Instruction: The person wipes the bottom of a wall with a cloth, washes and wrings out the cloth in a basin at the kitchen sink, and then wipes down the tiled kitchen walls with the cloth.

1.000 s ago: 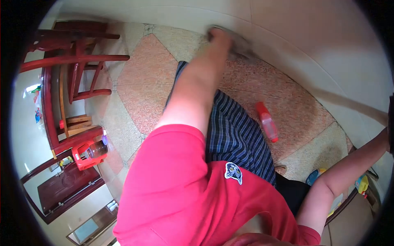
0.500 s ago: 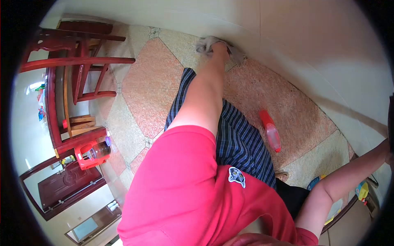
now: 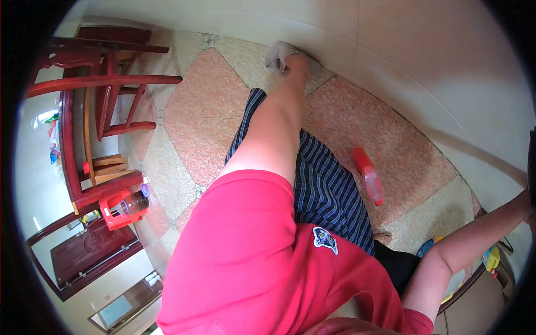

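Observation:
At the foot of the pale wall, my left hand (image 3: 297,60) presses a grey rag (image 3: 276,57) against the tiled floor (image 3: 206,92). The rag bunches around the hand and hides most of its fingers. My right arm stretches out to the right, and my right hand (image 3: 528,214) is at the dark edge of the view by the wall. Its fingers cannot be made out. Between the two arms, a red and clear plastic bottle (image 3: 368,176) lies on the tiles, apart from both hands.
The wall (image 3: 413,50) curves along the top and right. Dark red wooden chairs (image 3: 106,84) stand at the left, near a red plastic stool (image 3: 114,209) with a jar (image 3: 135,203). Blue and yellow items (image 3: 429,247) lie under my right arm.
My left hand and the rag have shifted slightly up along the wall base, and the rag's right end is drawn in. The right arm stays almost still.

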The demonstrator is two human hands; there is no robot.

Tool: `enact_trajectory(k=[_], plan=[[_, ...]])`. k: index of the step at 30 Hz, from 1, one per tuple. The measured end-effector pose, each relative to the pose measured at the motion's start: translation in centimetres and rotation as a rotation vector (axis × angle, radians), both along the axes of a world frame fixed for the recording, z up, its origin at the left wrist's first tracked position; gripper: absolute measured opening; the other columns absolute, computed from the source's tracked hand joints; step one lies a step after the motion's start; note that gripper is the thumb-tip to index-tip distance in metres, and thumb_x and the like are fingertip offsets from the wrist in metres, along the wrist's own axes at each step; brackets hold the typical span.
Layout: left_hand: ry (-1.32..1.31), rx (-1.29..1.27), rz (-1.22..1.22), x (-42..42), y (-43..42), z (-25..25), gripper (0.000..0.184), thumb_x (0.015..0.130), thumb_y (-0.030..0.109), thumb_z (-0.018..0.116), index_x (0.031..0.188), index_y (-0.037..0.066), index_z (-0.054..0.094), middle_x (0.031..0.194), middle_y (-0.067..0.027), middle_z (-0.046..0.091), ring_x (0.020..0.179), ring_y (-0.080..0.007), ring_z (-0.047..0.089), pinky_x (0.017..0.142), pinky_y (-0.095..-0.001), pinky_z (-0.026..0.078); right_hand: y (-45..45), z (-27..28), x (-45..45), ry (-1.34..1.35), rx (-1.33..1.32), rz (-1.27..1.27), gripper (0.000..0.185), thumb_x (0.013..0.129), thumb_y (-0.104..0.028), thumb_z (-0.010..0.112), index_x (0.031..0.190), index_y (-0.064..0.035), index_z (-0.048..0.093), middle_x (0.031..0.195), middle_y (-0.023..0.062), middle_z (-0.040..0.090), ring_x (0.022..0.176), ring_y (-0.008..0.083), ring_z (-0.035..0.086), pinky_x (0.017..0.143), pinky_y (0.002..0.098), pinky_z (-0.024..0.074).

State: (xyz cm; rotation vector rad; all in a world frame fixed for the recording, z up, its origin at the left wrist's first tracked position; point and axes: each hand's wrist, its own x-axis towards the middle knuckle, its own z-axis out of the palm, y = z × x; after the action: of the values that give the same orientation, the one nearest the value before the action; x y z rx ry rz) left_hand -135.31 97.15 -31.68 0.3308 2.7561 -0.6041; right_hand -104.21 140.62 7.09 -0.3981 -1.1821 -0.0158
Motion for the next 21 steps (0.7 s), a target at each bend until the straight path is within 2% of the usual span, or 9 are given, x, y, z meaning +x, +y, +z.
enact_trajectory(k=[5, 8, 10, 12, 14, 15, 17, 20, 21], plan=[[0.007, 0.040, -0.071, -2.0, -3.2, 0.3, 0.025, 0.084, 0.027, 0.059, 0.105, 0.018, 0.070, 0.113, -0.0016, 0.065, 0.100, -0.0220, 0.063, 0.081, -0.0424, 0.049, -0.4, 0.2, -0.1, -0.019, -0.015, -0.026, 0.007, 0.080, -0.006, 0.042, 0.082, -0.0025, 0.047, 0.077, 0.0057, 0.045, 0.073, 0.0191, 0.040, 0.073, 0.0339, 0.0385], [-0.061, -0.005, -0.107, -7.7, -8.1, -6.3, 0.042, 0.086, 0.032, 0.051, 0.123, 0.012, 0.057, 0.133, -0.0029, 0.052, 0.119, -0.0242, 0.050, 0.094, -0.0343, 0.044, 0.4, 0.0, 0.2, -0.052, 0.021, -0.051, 0.007, 0.081, -0.007, 0.042, 0.082, -0.0021, 0.047, 0.078, 0.0067, 0.045, 0.073, 0.0200, 0.040, 0.074, 0.0351, 0.0386], [-0.027, 1.296, 0.954, -5.1, -4.6, -1.3, 0.043, 0.089, 0.032, 0.051, 0.128, 0.013, 0.053, 0.131, -0.0059, 0.053, 0.117, -0.0249, 0.050, 0.095, -0.0390, 0.042, 0.6, -0.2, 0.5, -0.073, 0.023, -0.061, 0.007, 0.083, -0.007, 0.041, 0.083, -0.0016, 0.047, 0.078, 0.0073, 0.046, 0.073, 0.0206, 0.041, 0.075, 0.0356, 0.0386], [-0.004, 2.101, 1.389, -5.0, -2.7, 1.4, 0.046, 0.091, 0.032, 0.048, 0.131, 0.011, 0.047, 0.132, -0.0082, 0.050, 0.119, -0.0252, 0.048, 0.097, -0.0405, 0.040, 0.4, -0.4, 0.5, -0.082, 0.062, -0.077, 0.010, 0.086, -0.008, 0.041, 0.082, -0.0011, 0.046, 0.079, 0.0089, 0.045, 0.074, 0.0222, 0.041, 0.075, 0.0366, 0.0381], [0.019, 2.412, 1.161, -5.6, -3.0, 1.3, 0.049, 0.093, 0.033, 0.043, 0.135, 0.007, 0.040, 0.136, -0.0095, 0.045, 0.123, -0.0252, 0.043, 0.100, -0.0391, 0.038, 0.8, -1.3, 0.4, -0.114, 0.149, -0.111, 0.013, 0.089, -0.010, 0.040, 0.080, -0.0015, 0.045, 0.079, 0.0091, 0.043, 0.073, 0.0230, 0.040, 0.074, 0.0378, 0.0369], [0.097, 2.461, 1.112, -5.1, -2.8, 2.9, 0.048, 0.094, 0.032, 0.041, 0.134, 0.005, 0.041, 0.136, -0.0093, 0.045, 0.122, -0.0255, 0.043, 0.100, -0.0388, 0.038, -0.4, -1.8, -0.1, -0.234, -0.026, -0.370, 0.015, 0.090, -0.010, 0.039, 0.079, -0.0018, 0.044, 0.078, 0.0094, 0.042, 0.072, 0.0237, 0.039, 0.072, 0.0385, 0.0360], [0.254, 2.559, 0.991, -4.9, -1.4, 7.8, 0.047, 0.095, 0.031, 0.037, 0.132, 0.002, 0.042, 0.136, -0.0088, 0.044, 0.121, -0.0261, 0.043, 0.100, -0.0382, 0.037, -0.8, -2.2, -0.5, -0.206, 0.088, -0.308, 0.015, 0.090, -0.011, 0.038, 0.078, -0.0020, 0.043, 0.078, 0.0095, 0.042, 0.072, 0.0242, 0.039, 0.071, 0.0389, 0.0355], [0.420, 2.438, 0.945, -2.2, 0.8, 13.9, 0.046, 0.094, 0.032, 0.038, 0.131, 0.004, 0.043, 0.136, -0.0068, 0.044, 0.118, -0.0247, 0.045, 0.099, -0.0371, 0.037, -1.0, -2.7, -0.6, -0.216, 0.213, -0.276, 0.017, 0.090, -0.011, 0.037, 0.077, -0.0023, 0.043, 0.077, 0.0097, 0.041, 0.071, 0.0249, 0.039, 0.070, 0.0394, 0.0346], [0.344, 2.415, 1.089, -0.4, 1.9, 16.5, 0.046, 0.094, 0.032, 0.038, 0.131, 0.004, 0.043, 0.135, -0.0061, 0.045, 0.117, -0.0238, 0.045, 0.098, -0.0364, 0.038, -0.9, -2.9, -0.5, -0.225, 0.234, -0.285, 0.017, 0.091, -0.011, 0.037, 0.077, -0.0024, 0.043, 0.077, 0.0097, 0.041, 0.071, 0.0251, 0.039, 0.070, 0.0396, 0.0344]])
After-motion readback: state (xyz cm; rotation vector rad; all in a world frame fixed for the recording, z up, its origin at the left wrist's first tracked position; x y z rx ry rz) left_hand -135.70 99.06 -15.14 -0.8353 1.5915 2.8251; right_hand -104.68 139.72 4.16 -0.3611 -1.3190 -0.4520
